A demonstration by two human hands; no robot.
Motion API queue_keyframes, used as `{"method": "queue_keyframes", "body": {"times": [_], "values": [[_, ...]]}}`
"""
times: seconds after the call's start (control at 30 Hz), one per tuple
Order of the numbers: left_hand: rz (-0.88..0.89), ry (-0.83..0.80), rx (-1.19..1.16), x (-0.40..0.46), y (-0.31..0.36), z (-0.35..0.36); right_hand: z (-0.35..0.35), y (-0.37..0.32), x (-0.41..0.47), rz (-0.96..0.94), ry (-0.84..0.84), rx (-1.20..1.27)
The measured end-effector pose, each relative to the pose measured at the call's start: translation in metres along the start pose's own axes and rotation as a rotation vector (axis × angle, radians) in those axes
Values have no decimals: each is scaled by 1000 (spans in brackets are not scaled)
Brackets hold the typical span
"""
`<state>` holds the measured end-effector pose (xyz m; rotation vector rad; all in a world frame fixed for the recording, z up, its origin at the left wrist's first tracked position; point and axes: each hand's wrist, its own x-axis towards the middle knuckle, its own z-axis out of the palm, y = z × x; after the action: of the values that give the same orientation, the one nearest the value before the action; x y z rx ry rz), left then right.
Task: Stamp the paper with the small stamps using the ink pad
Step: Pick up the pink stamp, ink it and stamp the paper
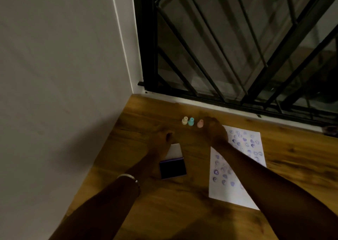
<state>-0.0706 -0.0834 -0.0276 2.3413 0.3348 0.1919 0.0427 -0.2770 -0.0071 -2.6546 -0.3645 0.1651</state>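
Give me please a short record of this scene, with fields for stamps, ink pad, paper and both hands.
stamps: cream stamp, teal stamp, pink stamp, upright in a row
ink pad: open, lid behind it
paper: many purple prints
left hand: beside the lid, seems empty
right hand: at the pink stamp, grip unclear
surface: wooden floor

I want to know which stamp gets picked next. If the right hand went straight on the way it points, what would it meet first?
Most likely the pink stamp: the right hand reaches up and left with its fingertips right beside it, though touch is unclear in the dim picture. The teal stamp and cream stamp stand further along.
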Motion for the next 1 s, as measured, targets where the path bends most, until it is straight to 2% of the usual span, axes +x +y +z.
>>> {"method": "queue_keyframes", "body": {"times": [0.07, 0.17, 0.43, 0.57, 0.63, 0.77, 0.87, 1.0], "values": [[13, 1, -14, 5, 6, 6, -1, 4, 10, -18, -43, -107], [26, -2, -23, 10, 13, 13, 0, 6, 19, -32, -86, -84], [42, -32, -85, 7, 17, 23, -4, 3, -3, -31, -84, 168], [142, -84, -70, -8, 21, 19, -2, -10, -33, -121, -76, 289], [211, -97, -135, -18, 24, 14, 1, -18, -51, -168, -91, 340], [259, -47, -106, -39, 25, 5, 8, -39, -86, -302, -95, 356], [208, 8, -153, -58, 23, 2, 15, -53, -106, -298, -79, 380], [226, 38, -115, -81, 14, -7, 21, -67, -124, -361, -87, 296]]}}
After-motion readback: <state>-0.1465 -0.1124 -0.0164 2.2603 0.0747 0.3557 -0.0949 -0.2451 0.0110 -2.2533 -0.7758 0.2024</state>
